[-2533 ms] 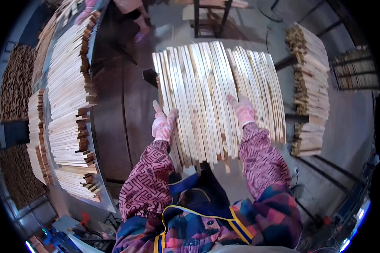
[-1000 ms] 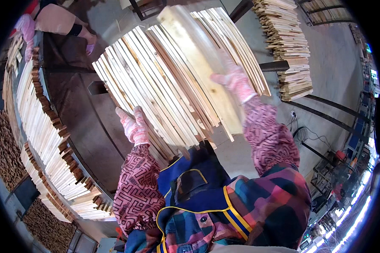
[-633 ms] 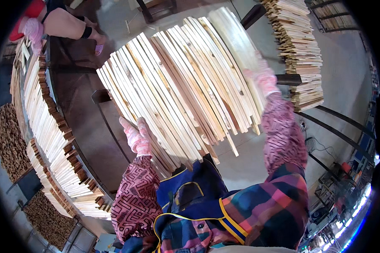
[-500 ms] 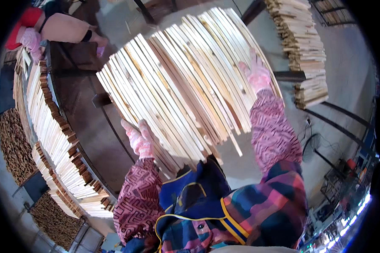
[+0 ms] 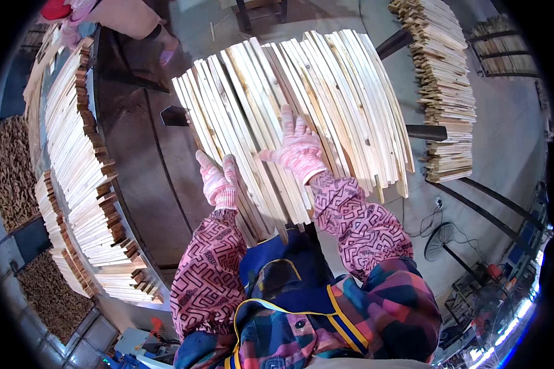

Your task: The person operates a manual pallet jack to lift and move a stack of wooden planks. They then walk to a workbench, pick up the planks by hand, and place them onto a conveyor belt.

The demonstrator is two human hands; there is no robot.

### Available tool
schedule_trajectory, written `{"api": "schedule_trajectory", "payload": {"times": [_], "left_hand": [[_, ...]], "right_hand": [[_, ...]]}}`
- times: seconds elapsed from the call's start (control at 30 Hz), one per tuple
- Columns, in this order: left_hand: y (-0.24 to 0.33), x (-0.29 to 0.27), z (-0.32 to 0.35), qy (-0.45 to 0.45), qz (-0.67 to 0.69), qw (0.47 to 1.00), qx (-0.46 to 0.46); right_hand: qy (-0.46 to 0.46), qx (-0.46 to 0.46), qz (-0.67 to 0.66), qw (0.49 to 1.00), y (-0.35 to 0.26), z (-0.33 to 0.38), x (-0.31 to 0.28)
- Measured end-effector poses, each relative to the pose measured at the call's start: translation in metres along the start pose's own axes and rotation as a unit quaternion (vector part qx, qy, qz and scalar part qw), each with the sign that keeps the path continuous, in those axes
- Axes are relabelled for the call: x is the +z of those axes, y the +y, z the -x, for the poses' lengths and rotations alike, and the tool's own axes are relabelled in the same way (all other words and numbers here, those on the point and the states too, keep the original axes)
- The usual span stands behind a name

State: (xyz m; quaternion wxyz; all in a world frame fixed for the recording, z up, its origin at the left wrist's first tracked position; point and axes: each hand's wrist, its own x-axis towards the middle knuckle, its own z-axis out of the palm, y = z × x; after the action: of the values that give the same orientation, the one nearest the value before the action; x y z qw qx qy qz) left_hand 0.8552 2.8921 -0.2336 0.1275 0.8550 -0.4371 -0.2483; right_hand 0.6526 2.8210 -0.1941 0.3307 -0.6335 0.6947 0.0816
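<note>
A broad row of pale wooden strips [image 5: 345, 98] lies side by side in front of me, with uneven ends and a dark narrow gap left of its middle. My right hand [image 5: 298, 149], in a pink-and-white knit glove, rests on top of the strips near that gap, its fingers spread and open. At the near left edge of the row is my left hand [image 5: 217, 180], gloved alike, with thumb and fingers apart against the outer strips. Its fingertips partly reach over the edge. Neither hand is wrapped round a strip.
Black metal bars [image 5: 426, 132] jut out beside the row. A tall stack of strips [image 5: 443, 92] stands at the right, and long stacks [image 5: 74, 166] line the left. A floor fan [image 5: 439, 241] is at the lower right. Another person's arm [image 5: 126, 17] shows at the upper left.
My right hand has moved left from the row's right side to its middle. The left hand stays at the left edge. A gap between strips now shows, and the view has shifted.
</note>
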Motion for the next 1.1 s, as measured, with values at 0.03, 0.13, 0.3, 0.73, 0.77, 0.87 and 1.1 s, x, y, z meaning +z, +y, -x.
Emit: {"api": "schedule_trajectory", "payload": {"times": [0.03,0.13,0.3,0.73,0.77,0.87,1.1], "left_hand": [[0.000,0.000,0.001,-0.001,0.004,1.000,0.003],[0.008,-0.007,0.000,-0.023,0.002,1.000,-0.018],[-0.003,0.001,-0.003,0.027,0.024,0.999,0.040],[0.014,-0.011,0.004,-0.027,0.038,0.999,-0.013],[0.010,-0.008,0.004,-0.024,0.034,0.999,-0.019],[0.011,-0.008,0.003,-0.025,0.047,0.999,-0.008],[0.007,-0.003,0.003,0.005,0.028,1.000,0.004]], "right_hand": [[-0.010,0.015,0.006,1.000,0.001,-0.001,-0.005],[-0.005,0.042,0.015,0.999,-0.004,-0.003,-0.003],[0.016,0.089,0.004,0.996,-0.035,0.002,0.005],[0.171,0.061,0.012,0.983,0.153,0.028,-0.105],[0.153,0.136,0.112,0.972,0.155,0.031,-0.138],[0.266,0.193,0.227,0.917,0.205,0.027,-0.179],[0.267,0.207,0.248,0.908,0.241,-0.003,-0.170]]}}
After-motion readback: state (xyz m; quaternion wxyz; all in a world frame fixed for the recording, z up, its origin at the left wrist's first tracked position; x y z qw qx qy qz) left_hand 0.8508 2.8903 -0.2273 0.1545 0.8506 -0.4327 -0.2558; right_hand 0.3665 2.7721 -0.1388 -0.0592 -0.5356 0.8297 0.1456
